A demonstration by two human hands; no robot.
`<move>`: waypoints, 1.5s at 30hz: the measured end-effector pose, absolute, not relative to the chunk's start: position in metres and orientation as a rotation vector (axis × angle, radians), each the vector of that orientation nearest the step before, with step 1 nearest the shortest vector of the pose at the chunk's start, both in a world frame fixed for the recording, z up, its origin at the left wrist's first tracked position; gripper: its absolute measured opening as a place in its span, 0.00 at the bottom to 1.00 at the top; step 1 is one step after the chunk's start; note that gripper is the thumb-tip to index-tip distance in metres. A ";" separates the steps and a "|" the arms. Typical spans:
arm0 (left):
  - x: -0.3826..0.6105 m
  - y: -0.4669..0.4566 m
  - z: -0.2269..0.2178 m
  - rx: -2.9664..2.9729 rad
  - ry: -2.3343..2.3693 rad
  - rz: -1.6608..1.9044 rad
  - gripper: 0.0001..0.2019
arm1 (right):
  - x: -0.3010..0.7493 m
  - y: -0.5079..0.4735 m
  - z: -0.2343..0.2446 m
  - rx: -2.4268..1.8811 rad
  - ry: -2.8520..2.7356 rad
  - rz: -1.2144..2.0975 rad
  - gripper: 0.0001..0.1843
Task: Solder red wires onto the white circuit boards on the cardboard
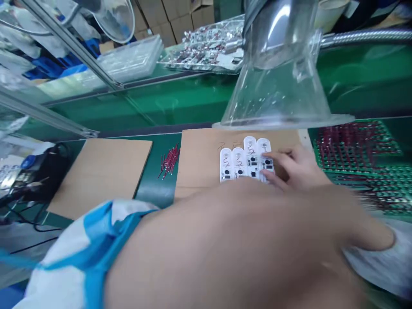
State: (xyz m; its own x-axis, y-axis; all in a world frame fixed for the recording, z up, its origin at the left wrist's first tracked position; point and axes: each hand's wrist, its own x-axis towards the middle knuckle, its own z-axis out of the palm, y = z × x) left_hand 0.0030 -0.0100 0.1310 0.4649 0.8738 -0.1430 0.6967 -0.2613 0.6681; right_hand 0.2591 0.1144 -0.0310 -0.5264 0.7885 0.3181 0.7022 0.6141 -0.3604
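White plastic housings lie side by side on a cardboard sheet, just left of the right hand, whose open fingers rest on them without gripping. The left hand, crossing below, is too blurred to tell open or shut.

An electronics assembly workshop: a glossy green conveyor bench runs across, with a clear funnel-shaped plastic extraction hood at one o'clock, brown cardboard cartons at eleven, and white plastic circuit modules at twelve.
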 end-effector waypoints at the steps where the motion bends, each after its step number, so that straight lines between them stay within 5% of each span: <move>1: -0.001 0.001 0.120 2.111 1.358 0.291 0.17 | 0.259 0.115 -0.031 -1.080 -2.432 0.241 0.25; 7: -0.027 0.043 0.013 2.500 1.439 -0.136 0.34 | 0.260 0.111 -0.032 -0.960 -2.559 0.284 0.24; 10: -0.032 0.049 -0.005 2.521 1.501 -0.184 0.33 | 0.261 0.108 -0.032 -0.910 -2.568 0.313 0.27; 17: -0.034 0.072 -0.006 2.665 1.282 -0.028 0.29 | 0.259 0.109 -0.027 -0.784 -2.540 0.356 0.17; 25: -0.048 0.075 -0.006 2.527 1.058 0.494 0.26 | 0.261 0.110 -0.018 -0.806 -2.464 0.255 0.23; 36: 0.003 0.061 0.029 2.274 0.958 0.412 0.18 | 0.257 0.087 0.006 -0.568 -2.476 0.357 0.22; 45: -0.046 0.091 0.016 2.157 1.194 0.674 0.16 | 0.345 0.056 0.013 -1.088 -2.178 0.530 0.20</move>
State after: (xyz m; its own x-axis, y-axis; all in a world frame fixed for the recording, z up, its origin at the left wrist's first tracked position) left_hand -0.0457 0.0913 0.0161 0.4724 0.8686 0.1498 0.5771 -0.4333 0.6922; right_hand 0.3455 0.0562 0.0133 -0.4539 0.8142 0.3621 0.5568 0.5764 -0.5981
